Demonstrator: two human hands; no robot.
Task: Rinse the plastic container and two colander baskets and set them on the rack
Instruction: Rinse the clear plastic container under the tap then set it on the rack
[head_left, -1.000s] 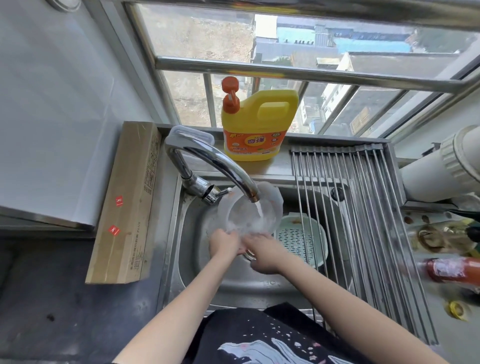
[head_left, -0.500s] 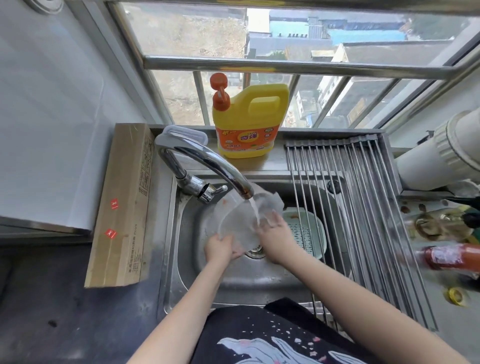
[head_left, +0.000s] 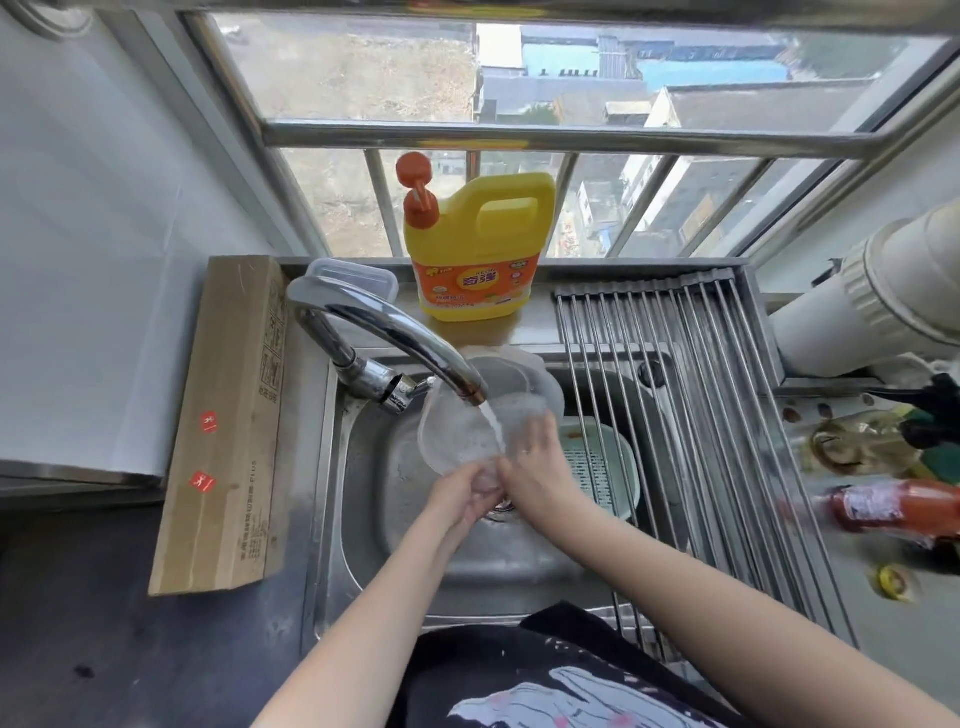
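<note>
Water from faucet (head_left: 410, 343) hits clear plastic container (head_left: 467, 436); left hand (head_left: 462, 493) fingers curl under its near rim, right hand (head_left: 530, 462) fingers press its right edge; best tilt and rotate it.

The container (head_left: 462, 431) is clear plastic, tilting with its open side facing up toward the camera, and is sitting over the sink directly under the tap. Water is running into it. Behind it, a second translucent piece (head_left: 524, 371) is leaning against the sink's far wall; what it is cannot be told. A pale green colander (head_left: 597, 467) with a perforated base is lying in the sink's right part, under the rack (head_left: 691, 415). The rack's steel rods are spanning the sink's right side, carrying nothing.
</note>
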